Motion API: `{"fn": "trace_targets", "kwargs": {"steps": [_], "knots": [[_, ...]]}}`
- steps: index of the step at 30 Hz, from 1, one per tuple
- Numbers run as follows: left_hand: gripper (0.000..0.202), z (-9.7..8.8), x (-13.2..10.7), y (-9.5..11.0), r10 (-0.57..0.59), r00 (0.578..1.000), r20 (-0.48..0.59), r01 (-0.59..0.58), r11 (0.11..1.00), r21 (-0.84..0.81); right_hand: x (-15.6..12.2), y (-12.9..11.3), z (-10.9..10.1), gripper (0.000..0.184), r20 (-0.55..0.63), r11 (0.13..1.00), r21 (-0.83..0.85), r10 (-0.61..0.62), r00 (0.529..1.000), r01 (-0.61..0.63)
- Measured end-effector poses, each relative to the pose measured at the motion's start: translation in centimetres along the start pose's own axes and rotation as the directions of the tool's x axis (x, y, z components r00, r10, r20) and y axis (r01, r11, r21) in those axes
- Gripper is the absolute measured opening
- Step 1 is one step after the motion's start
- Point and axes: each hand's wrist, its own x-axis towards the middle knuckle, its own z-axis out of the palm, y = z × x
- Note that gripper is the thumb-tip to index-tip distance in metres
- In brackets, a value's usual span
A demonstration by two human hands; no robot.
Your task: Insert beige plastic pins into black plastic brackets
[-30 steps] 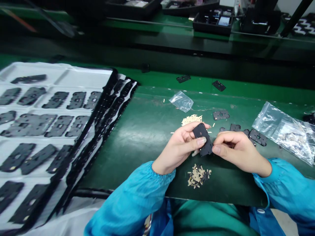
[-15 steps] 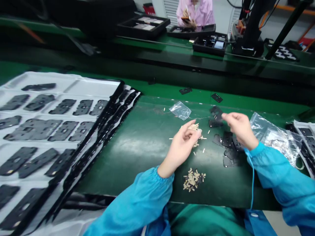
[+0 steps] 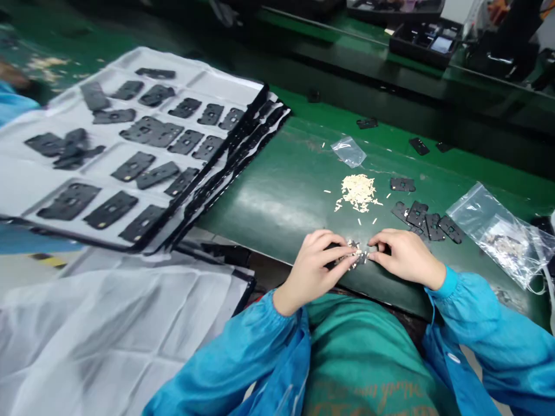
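My left hand [image 3: 318,267] and my right hand [image 3: 401,257] rest at the near edge of the green mat [image 3: 277,196]. Their fingertips meet over a small scatter of tan and black bits [image 3: 358,254]. Both hands have curled, pinching fingers, and what they grip is too small to name. A heap of small tan pieces [image 3: 358,190] lies just beyond the hands. Several flat black parts [image 3: 427,222] lie to the right of that heap, with a single black part [image 3: 402,184] above them.
A white tray [image 3: 108,167] holding several black parts sits on a stack of trays at the left. A small clear bag [image 3: 349,151] and a larger clear bag [image 3: 498,231] lie on the mat. White sheeting [image 3: 108,329] covers the near left. Black trays [image 3: 427,40] stand on the far bench.
Both hands have drawn back from the heap and the black parts to the mat's near edge and come together. The black part held a second ago is gone. The camera has tilted down and left.
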Motion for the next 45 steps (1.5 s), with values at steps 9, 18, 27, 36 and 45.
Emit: {"fn": "trace_targets", "kwargs": {"steps": [9, 18, 27, 36, 45], "knots": [[0.013, 1.9, -0.6, 0.5, 0.113, 0.992, 0.048, -0.121, 0.968, 0.218, -0.4, 0.6, 1.1, 0.008, -0.021, 0.995, -0.089, -0.042, 0.999, 0.04], [0.013, 2.3, -0.2, 0.0, 0.059, 0.998, 0.004, -0.058, 0.981, 0.187, 0.2, 1.2, 1.1, 0.016, -0.078, 0.988, -0.118, -0.108, 0.991, 0.098], [0.016, 1.8, -0.2, 0.6, -0.063, 0.998, -0.016, 0.065, 0.982, 0.18, -0.4, 0.5, 1.4, 0.011, -0.06, 0.985, -0.111, -0.142, 0.988, 0.135], [0.016, 0.6, -0.4, 0.7, -0.122, 0.99, 0.076, 0.122, 0.993, 0.005, 0.5, -1.0, 1.1, 0.013, 0.03, 0.987, -0.115, -0.113, 0.993, 0.115], [0.022, -0.6, 0.2, 0.9, -0.031, 0.989, 0.144, 0.023, 0.998, 0.056, 0.3, -1.1, -0.7, 0.005, -0.006, 0.994, 0.11, 0.008, 1.0, -0.007]]}}
